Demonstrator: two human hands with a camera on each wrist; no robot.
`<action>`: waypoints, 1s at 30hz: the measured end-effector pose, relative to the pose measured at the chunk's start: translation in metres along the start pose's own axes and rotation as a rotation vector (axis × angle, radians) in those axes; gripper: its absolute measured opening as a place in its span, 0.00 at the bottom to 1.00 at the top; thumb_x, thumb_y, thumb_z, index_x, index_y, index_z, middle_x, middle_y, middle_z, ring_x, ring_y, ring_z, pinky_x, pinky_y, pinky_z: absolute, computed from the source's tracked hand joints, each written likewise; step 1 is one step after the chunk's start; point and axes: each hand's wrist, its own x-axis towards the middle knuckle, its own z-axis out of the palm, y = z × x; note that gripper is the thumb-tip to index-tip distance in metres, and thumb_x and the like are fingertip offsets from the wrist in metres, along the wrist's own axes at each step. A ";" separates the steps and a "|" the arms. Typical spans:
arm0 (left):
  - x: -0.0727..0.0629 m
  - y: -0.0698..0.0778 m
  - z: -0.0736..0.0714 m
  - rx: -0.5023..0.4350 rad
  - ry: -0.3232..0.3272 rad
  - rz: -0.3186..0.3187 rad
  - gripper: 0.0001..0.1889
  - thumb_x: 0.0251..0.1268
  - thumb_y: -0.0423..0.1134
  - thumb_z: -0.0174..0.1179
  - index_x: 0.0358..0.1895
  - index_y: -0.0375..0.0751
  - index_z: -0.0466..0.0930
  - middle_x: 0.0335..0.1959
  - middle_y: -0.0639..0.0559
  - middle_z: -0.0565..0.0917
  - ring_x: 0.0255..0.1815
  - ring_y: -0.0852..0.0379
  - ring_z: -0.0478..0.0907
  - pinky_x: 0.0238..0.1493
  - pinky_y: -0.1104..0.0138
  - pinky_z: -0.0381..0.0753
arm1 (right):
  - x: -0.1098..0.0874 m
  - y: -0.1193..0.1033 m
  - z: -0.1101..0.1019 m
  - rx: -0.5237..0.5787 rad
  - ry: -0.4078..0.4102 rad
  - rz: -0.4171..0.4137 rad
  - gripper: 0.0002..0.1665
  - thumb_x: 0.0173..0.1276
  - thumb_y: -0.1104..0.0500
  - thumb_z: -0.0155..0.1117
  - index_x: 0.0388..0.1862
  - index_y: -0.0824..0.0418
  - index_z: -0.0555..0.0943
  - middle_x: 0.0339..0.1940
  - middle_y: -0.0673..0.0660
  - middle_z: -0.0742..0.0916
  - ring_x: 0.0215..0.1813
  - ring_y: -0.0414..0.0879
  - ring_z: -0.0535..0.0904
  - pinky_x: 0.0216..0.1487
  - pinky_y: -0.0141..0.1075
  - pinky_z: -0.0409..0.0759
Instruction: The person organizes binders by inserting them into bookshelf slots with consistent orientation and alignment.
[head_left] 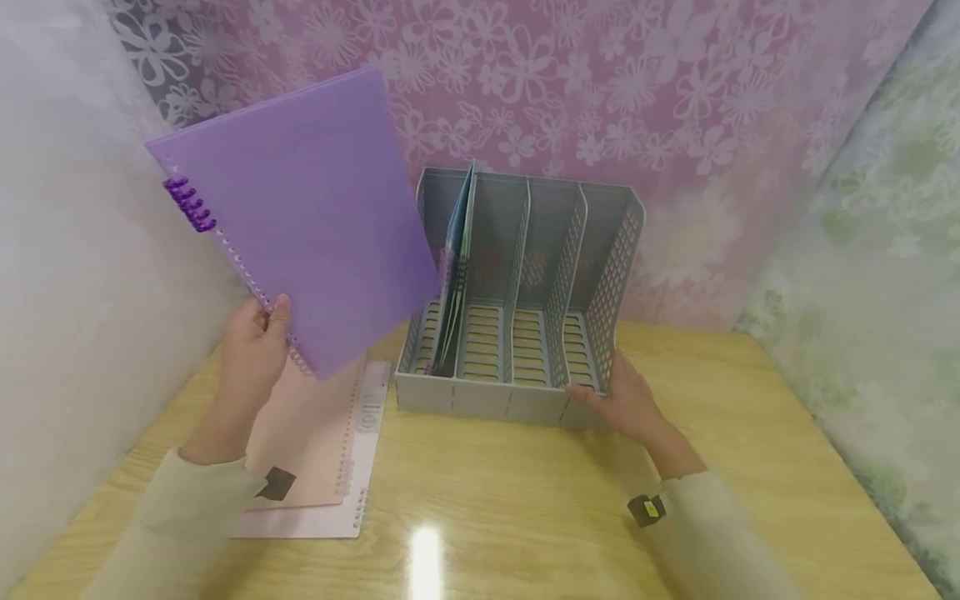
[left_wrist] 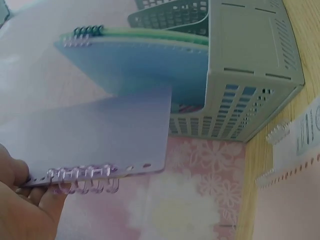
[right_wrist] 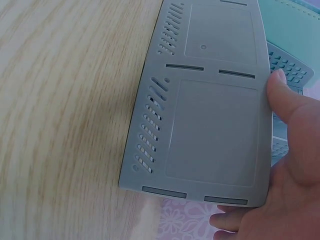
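Observation:
My left hand (head_left: 257, 342) pinches a purple loose-leaf notebook (head_left: 315, 217) by its punched edge, thumb on the cover. The notebook is tilted in the air, its lower right corner overlapping the left side of a grey file organizer (head_left: 480, 398) in the head view. Purple binding rings (left_wrist: 82, 173) show near the hand. At the organizer's front right corner, my right hand (head_left: 626, 398) grips the wall, with the thumb over the front rim. Blue and green notebooks (head_left: 454, 275) stand leaning in the leftmost slot; the other slots hold nothing.
A peach notebook (head_left: 307, 433) lies on a white one (head_left: 367, 458) on the wooden table (head_left: 510, 500), left of the organizer. Behind stands a pink flowered backdrop (head_left: 690, 167). A pale wall (head_left: 67, 250) rises on the left, a leaf-patterned one (head_left: 877, 267) on the right.

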 end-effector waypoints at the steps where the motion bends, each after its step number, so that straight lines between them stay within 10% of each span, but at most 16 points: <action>1: 0.001 0.001 0.005 0.009 0.014 0.039 0.22 0.79 0.42 0.42 0.61 0.24 0.67 0.52 0.35 0.79 0.41 0.67 0.78 0.41 0.83 0.77 | 0.001 0.000 0.000 -0.001 0.001 -0.004 0.53 0.66 0.46 0.66 0.75 0.69 0.48 0.67 0.73 0.69 0.67 0.71 0.65 0.64 0.65 0.65; 8: 0.007 0.007 0.032 0.114 0.126 0.214 0.18 0.78 0.37 0.46 0.52 0.20 0.74 0.43 0.28 0.82 0.41 0.35 0.83 0.35 0.88 0.72 | 0.001 -0.001 0.000 -0.001 0.000 -0.006 0.54 0.66 0.46 0.66 0.75 0.69 0.48 0.67 0.73 0.69 0.67 0.71 0.65 0.63 0.66 0.65; 16: 0.016 0.011 0.056 0.135 0.201 0.324 0.12 0.74 0.33 0.52 0.43 0.22 0.78 0.28 0.30 0.83 0.23 0.42 0.78 0.21 0.85 0.65 | -0.001 -0.001 0.001 0.011 -0.003 0.010 0.53 0.66 0.46 0.66 0.75 0.70 0.49 0.67 0.73 0.69 0.66 0.71 0.66 0.63 0.65 0.67; 30: 0.024 0.014 0.098 0.120 0.149 0.336 0.12 0.75 0.33 0.49 0.48 0.26 0.78 0.29 0.32 0.83 0.22 0.43 0.77 0.23 0.60 0.76 | 0.000 0.003 0.001 0.012 -0.003 0.030 0.53 0.66 0.45 0.66 0.75 0.70 0.50 0.67 0.74 0.69 0.66 0.70 0.66 0.62 0.66 0.66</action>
